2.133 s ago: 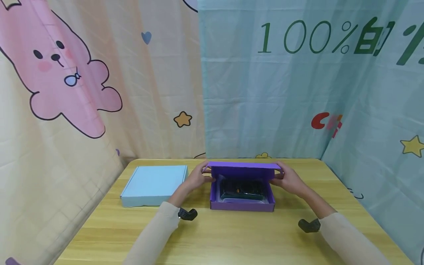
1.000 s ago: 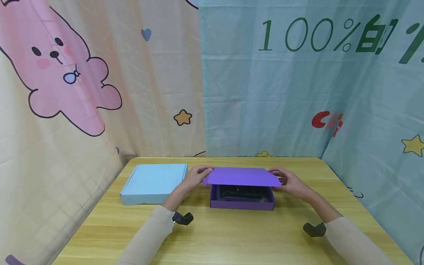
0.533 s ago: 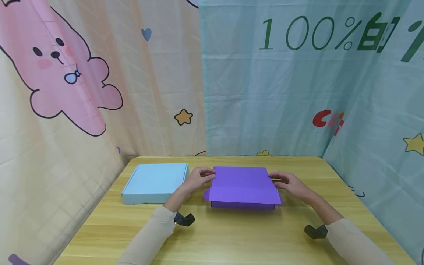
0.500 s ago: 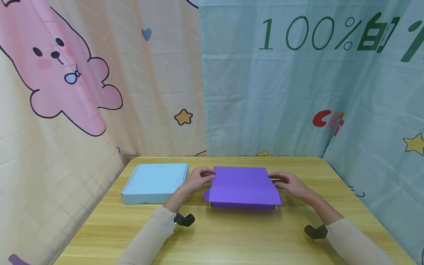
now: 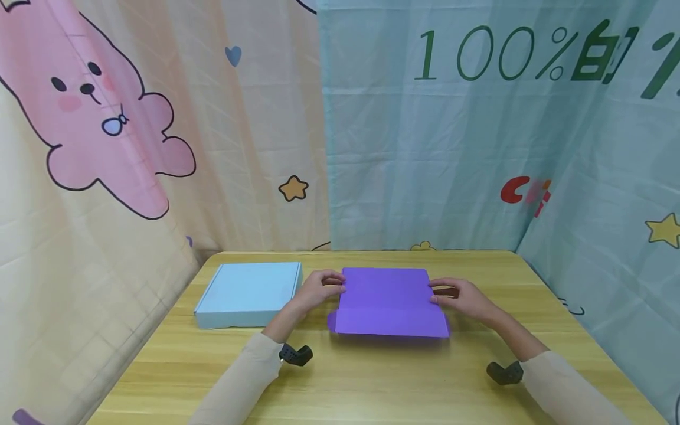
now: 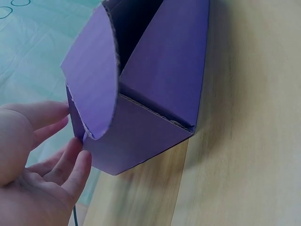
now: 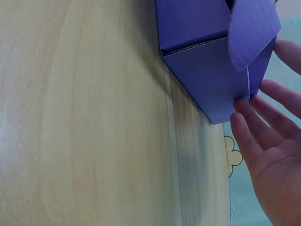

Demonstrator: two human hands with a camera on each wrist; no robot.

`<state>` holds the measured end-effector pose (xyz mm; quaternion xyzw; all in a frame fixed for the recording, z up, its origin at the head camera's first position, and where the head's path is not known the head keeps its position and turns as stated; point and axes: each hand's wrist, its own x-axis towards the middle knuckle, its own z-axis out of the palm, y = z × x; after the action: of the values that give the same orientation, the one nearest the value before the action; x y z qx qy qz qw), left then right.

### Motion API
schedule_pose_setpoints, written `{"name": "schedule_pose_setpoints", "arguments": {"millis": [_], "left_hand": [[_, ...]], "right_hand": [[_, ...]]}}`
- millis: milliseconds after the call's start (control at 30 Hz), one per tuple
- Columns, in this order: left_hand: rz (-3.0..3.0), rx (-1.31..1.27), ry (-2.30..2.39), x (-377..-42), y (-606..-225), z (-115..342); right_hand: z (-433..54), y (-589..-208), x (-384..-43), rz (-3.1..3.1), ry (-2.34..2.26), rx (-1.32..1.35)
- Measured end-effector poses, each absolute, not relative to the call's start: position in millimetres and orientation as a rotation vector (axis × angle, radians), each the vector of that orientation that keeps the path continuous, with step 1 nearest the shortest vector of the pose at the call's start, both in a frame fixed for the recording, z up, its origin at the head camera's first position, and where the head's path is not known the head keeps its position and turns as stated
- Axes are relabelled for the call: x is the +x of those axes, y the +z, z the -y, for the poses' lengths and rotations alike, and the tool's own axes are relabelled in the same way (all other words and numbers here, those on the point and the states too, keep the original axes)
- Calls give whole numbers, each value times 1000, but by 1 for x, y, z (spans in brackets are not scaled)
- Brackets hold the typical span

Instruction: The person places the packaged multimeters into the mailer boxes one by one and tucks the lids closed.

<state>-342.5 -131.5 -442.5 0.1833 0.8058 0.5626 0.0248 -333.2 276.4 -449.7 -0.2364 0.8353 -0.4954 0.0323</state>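
Note:
A purple cardboard mailer box [image 5: 385,289] lies on the wooden table in the head view, its lid folded over and the front flap sticking out toward me. From both wrist views, a rounded side flap [image 6: 94,70] on the lid still stands outside the box, with a gap beneath the lid. My left hand [image 5: 319,289] touches the box's left side near the back with thumb and fingertips. On the opposite side my right hand [image 5: 464,296] touches the box, fingers mostly extended. The box's contents are hidden.
A light blue cardboard box [image 5: 252,294], lid down, sits left of the purple one, close to my left forearm. The wooden table [image 5: 382,383] reaches back to printed curtains [image 5: 414,147]. Each wrist carries a small black device [image 5: 294,354].
The purple lid has swung forward and down from nearly upright, covering the dark wrapped item inside. Both hands have followed along its sides, staying near the back corners.

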Motion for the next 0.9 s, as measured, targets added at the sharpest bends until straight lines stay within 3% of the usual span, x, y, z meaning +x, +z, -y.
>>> {"name": "schedule_pose_setpoints", "arguments": {"millis": [900], "left_hand": [[-2550,556,1702,-339,-445,130]], "right_hand": [[-277,-454,-335,-2638,-1432,-822]]}}
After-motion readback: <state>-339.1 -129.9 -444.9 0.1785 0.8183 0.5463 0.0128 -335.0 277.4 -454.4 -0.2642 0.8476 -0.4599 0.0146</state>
